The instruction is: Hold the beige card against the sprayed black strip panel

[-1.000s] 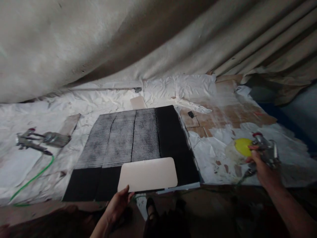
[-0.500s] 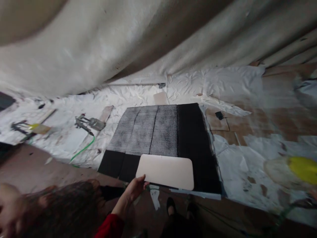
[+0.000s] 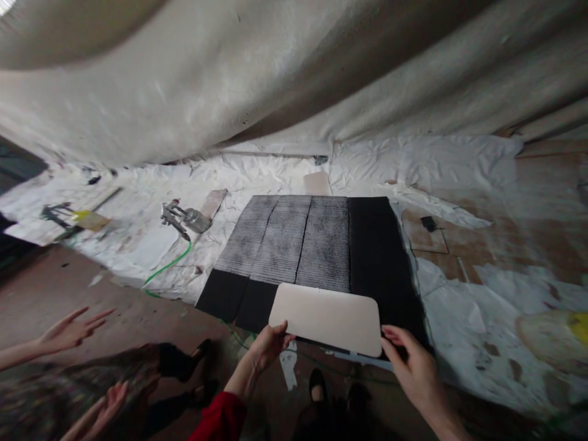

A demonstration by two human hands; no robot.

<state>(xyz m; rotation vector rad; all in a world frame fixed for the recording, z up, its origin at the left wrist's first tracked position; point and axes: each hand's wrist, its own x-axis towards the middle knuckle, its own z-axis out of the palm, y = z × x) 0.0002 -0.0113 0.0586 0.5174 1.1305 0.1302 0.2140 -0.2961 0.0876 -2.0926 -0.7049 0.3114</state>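
Note:
A pale beige, flat panel with rounded corners (image 3: 326, 318) is held over the near edge of a black sheet (image 3: 379, 245), slightly tilted. My left hand (image 3: 269, 346) grips its lower left corner, the thumb on top and the fingers beneath. At the panel's right edge, the curled fingers of my right hand (image 3: 416, 361) pinch its rim. Left of the panel's far side, the sheet carries grey, finely striped strips (image 3: 287, 239) side by side.
A spray gun (image 3: 184, 217) with a green hose (image 3: 169, 266) lies on white sheeting; another spray gun (image 3: 76, 217) lies farther left. A yellow-marked cup (image 3: 551, 331) stands at right. Another person's hands (image 3: 71, 334) reach in at lower left. Draped cloth (image 3: 275, 67) hangs behind.
My right hand has come in to the panel's right edge. The view has shifted a little left. The other person's hands have moved, with one now stretched out.

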